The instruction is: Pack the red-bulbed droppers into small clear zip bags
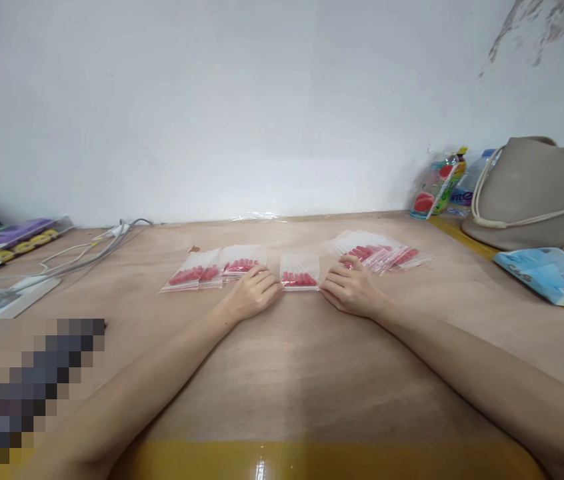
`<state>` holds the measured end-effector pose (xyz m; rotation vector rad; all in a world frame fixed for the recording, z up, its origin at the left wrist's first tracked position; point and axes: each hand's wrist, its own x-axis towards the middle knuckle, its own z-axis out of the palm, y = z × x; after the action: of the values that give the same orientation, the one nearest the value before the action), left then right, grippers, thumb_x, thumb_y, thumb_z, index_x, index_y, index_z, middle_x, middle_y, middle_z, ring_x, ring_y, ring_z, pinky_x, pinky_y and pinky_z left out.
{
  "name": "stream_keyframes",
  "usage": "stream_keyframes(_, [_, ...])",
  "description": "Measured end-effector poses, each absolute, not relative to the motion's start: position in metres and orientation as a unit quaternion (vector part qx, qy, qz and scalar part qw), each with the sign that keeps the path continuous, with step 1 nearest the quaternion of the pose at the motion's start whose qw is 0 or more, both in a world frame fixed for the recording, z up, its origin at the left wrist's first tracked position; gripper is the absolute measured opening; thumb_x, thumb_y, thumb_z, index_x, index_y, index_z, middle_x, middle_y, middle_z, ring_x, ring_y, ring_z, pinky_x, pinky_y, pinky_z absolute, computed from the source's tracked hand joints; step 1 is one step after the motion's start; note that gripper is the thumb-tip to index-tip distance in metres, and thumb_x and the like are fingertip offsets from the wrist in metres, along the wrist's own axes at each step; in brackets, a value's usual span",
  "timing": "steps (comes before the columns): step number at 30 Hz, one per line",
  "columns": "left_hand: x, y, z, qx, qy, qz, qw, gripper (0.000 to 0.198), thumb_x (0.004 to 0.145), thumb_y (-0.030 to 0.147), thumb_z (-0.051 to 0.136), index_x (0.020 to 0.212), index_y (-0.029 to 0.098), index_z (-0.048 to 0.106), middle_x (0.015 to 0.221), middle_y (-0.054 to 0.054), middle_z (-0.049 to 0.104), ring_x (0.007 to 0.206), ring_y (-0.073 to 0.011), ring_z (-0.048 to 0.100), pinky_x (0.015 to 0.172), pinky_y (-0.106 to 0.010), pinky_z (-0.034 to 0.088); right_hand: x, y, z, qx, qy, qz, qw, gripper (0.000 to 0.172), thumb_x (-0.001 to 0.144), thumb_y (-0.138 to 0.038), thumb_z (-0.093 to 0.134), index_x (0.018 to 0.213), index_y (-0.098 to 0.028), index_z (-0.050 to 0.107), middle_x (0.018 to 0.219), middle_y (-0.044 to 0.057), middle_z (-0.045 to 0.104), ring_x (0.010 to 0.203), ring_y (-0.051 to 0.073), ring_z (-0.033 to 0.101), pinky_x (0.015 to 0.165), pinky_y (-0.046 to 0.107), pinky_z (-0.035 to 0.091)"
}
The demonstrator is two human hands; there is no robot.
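A small clear zip-lock bag [300, 267] with several red sticks inside lies flat on the table between my hands. The fingers of my left hand [256, 292] are curled closed at its near left corner. At the near right corner, my right hand [351, 288] is closed in the same way, its fingertips partly hidden. Beside my left hand lie more zip-lock bags [195, 272] of red pieces, partly overlapping. Past my right hand a fanned pile of similar bags [377, 252] spreads out, and my fingers cover part of its near edge.
A power strip [27, 297] with cables sits on the left of the wooden table [242, 393], near packaged purple and yellow items [17, 237]. Bottles [437, 187], a grey bag [537, 193] and a blue packet [552, 273] stand or lie at the right. A white wall closes the back.
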<state>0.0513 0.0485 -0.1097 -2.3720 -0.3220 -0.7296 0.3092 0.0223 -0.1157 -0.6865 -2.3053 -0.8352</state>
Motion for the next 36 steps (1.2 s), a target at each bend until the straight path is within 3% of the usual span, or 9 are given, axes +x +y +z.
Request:
stream_keyframes(4, [0.052, 0.048, -0.111, -0.903, -0.139, -0.264, 0.309, 0.019, 0.087, 0.014, 0.045, 0.073, 0.015, 0.056, 0.064, -0.002, 0.059, 0.064, -0.0137, 0.055, 0.07, -0.031, 0.047, 0.31, 0.025, -0.12, -0.276, -0.891, -0.197, 0.301, 0.017, 0.086, -0.018, 0.042, 0.076, -0.017, 0.055, 0.095, 0.01, 0.063, 0.084, 0.016, 0.055, 0.075, 0.031, 0.042])
stream_keyframes(7, [0.057, 0.048, -0.111, -0.913, -0.188, -0.252, 0.262, 0.015, 0.087, 0.02, 0.046, 0.087, 0.016, 0.06, 0.084, -0.007, 0.063, 0.081, -0.0178, 0.059, 0.072, -0.032, 0.049, 0.309, 0.026, -0.124, -0.328, -0.891, -0.103, 0.296, 0.015, 0.088, -0.019, 0.038, 0.082, -0.017, 0.052, 0.114, 0.014, 0.056, 0.098, 0.019, 0.054, 0.076, 0.032, 0.045])
stream_keyframes(12, [0.075, 0.051, -0.115, -0.917, -0.249, -0.246, 0.188, 0.03, 0.086, 0.028, 0.049, 0.113, 0.016, 0.055, 0.128, -0.014, 0.047, 0.121, -0.0271, 0.042, 0.093, -0.042, 0.043, 0.31, 0.029, -0.126, -0.364, -0.895, -0.02, 0.257, 0.016, 0.086, -0.024, 0.043, 0.098, -0.019, 0.052, 0.101, 0.01, 0.061, 0.09, 0.02, 0.058, 0.076, 0.035, 0.046])
stream_keyframes(17, [0.092, 0.072, -0.116, -0.889, -0.285, -0.343, 0.107, 0.023, 0.088, 0.019, 0.044, 0.106, 0.017, 0.059, 0.116, -0.009, 0.059, 0.11, -0.0208, 0.053, 0.092, -0.037, 0.046, 0.335, 0.037, -0.107, -0.397, -0.891, -0.047, 0.215, 0.051, 0.078, -0.044, 0.053, 0.12, -0.017, 0.046, 0.119, 0.013, 0.055, 0.109, 0.026, 0.05, 0.094, 0.046, 0.035])
stream_keyframes(20, [0.088, 0.09, -0.106, -0.837, -0.339, -0.42, 0.094, 0.028, 0.093, 0.02, 0.034, 0.108, 0.01, 0.056, 0.107, -0.013, 0.063, 0.098, -0.0193, 0.06, 0.084, -0.035, 0.051, 0.361, 0.047, -0.1, -0.437, -0.882, -0.101, 0.147, 0.05, 0.073, -0.038, 0.056, 0.118, -0.018, 0.052, 0.122, 0.014, 0.054, 0.116, 0.032, 0.044, 0.099, 0.056, 0.021])
stream_keyframes(24, [0.056, 0.101, -0.087, -0.806, -0.367, -0.453, 0.105, 0.032, 0.096, 0.025, 0.029, 0.109, 0.011, 0.055, 0.103, -0.011, 0.063, 0.096, -0.0189, 0.059, 0.082, -0.037, 0.051, 0.377, 0.056, -0.106, -0.454, -0.88, -0.106, 0.095, 0.044, 0.072, -0.019, 0.048, 0.116, -0.018, 0.056, 0.121, 0.012, 0.056, 0.113, 0.029, 0.048, 0.097, 0.052, 0.027])
stream_keyframes(32, [-0.037, 0.083, -0.086, -0.874, -0.33, -0.33, 0.135, 0.026, 0.092, 0.032, 0.039, 0.102, 0.022, 0.059, 0.101, -0.003, 0.064, 0.094, -0.0186, 0.06, 0.082, -0.035, 0.051, 0.307, 0.05, -0.124, -0.425, -0.884, -0.09, 0.174, 0.043, 0.082, -0.015, 0.038, 0.123, -0.011, 0.049, 0.124, 0.016, 0.052, 0.112, 0.025, 0.049, 0.094, 0.04, 0.037])
stream_keyframes(34, [-0.041, 0.075, -0.091, -0.876, -0.333, -0.312, 0.156, 0.025, 0.087, 0.035, 0.046, 0.103, 0.021, 0.06, 0.104, -0.005, 0.063, 0.101, -0.0243, 0.057, 0.086, -0.044, 0.048, 0.287, 0.049, -0.126, -0.426, -0.879, -0.078, 0.197, 0.042, 0.082, -0.015, 0.039, 0.122, -0.01, 0.049, 0.124, 0.016, 0.052, 0.114, 0.024, 0.048, 0.098, 0.04, 0.034])
stream_keyframes(36, [-0.03, 0.065, -0.096, -0.866, -0.341, -0.316, 0.183, 0.033, 0.08, 0.037, 0.055, 0.107, 0.019, 0.059, 0.114, -0.009, 0.058, 0.113, -0.0331, 0.047, 0.094, -0.058, 0.036, 0.271, 0.049, -0.127, -0.428, -0.871, -0.052, 0.235, 0.042, 0.082, -0.015, 0.04, 0.123, -0.01, 0.047, 0.123, 0.016, 0.052, 0.113, 0.024, 0.048, 0.097, 0.041, 0.035])
